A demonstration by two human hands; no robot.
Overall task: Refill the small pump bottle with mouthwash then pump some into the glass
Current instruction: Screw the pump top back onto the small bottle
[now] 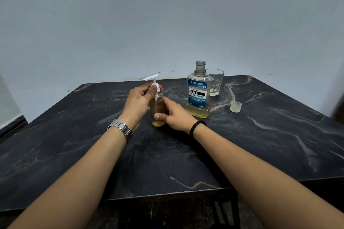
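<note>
The small pump bottle (pixel 157 110) stands upright on the dark marble table (pixel 260 135), filled with yellowish liquid. Its white pump head (pixel 151 77) is on top, nozzle pointing left. My left hand (pixel 138 101) pinches the pump collar at the bottle's neck. My right hand (pixel 172 114) grips the lower body of the bottle. To the right stands the mouthwash bottle (pixel 198 93), uncapped, with a little liquid at its bottom. Its clear cap (pixel 235 106) lies on the table further right. The glass (pixel 216 82) stands just behind the mouthwash bottle.
A pale wall rises right behind the table's far edge. The table's near edge runs under my forearms, with a dark frame below it.
</note>
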